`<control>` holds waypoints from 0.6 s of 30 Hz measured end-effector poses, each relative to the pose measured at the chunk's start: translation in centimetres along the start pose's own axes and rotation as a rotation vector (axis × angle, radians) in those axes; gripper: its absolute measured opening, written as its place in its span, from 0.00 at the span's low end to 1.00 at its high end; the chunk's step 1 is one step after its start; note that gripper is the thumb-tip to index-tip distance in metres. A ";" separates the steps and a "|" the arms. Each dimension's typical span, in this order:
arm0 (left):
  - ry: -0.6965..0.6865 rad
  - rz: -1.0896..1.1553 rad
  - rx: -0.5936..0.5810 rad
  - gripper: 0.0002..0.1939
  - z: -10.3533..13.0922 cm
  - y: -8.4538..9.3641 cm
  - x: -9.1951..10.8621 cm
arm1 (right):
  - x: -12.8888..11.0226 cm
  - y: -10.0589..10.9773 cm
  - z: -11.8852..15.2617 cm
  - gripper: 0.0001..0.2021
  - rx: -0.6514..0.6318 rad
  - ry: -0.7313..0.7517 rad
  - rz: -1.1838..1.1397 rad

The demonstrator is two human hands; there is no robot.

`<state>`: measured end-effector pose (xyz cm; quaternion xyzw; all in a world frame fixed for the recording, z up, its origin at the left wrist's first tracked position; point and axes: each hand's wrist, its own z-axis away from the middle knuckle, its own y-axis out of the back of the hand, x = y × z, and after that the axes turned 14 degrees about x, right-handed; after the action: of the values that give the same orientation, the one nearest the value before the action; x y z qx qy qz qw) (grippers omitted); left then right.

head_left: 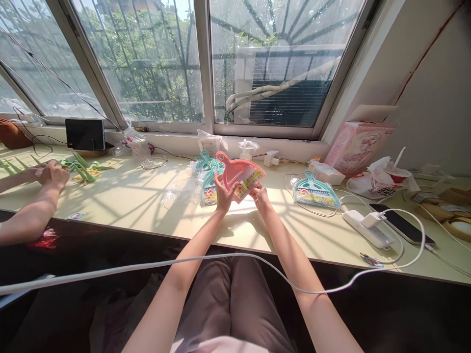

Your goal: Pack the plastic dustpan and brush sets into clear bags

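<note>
A pink mini dustpan with a brush [237, 170], bearing a yellow printed label, is held up over the table between my hands. My left hand [223, 195] grips its lower left side, fingers closed. At its lower right corner, my right hand [259, 195] pinches the edge of the label or wrapping. Just behind and left of it lie green dustpan sets [209, 189] in clear wrapping, partly hidden by the pink one. Another green dustpan set [315, 191] rests on the table to the right.
A white cable [235, 255] loops across in front of my forearms. On the right are a power strip [368, 229], a phone [402, 223] and a pink box [362, 144]. At left, another person's hands [53, 174] work at green stalks. A tablet [85, 134] stands by the window.
</note>
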<state>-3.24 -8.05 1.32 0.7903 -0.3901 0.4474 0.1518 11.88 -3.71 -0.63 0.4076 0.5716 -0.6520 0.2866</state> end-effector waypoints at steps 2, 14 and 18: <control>-0.134 -0.156 0.118 0.42 -0.9 1.5 0.6 | -0.3 0.3 -0.2 0.13 0.021 0.012 -0.008; -0.086 -0.774 0.186 0.22 -9.7 13.8 -0.7 | -0.4 1.0 -1.8 0.14 0.166 -0.037 -0.135; -0.327 -0.504 0.057 0.23 -9.5 11.5 1.5 | -0.7 1.5 -2.1 0.13 0.201 -0.008 -0.174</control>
<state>-17.04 -10.59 6.53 0.9278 -0.1879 0.2731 0.1709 13.95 -1.97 -0.79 0.3803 0.5356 -0.7299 0.1889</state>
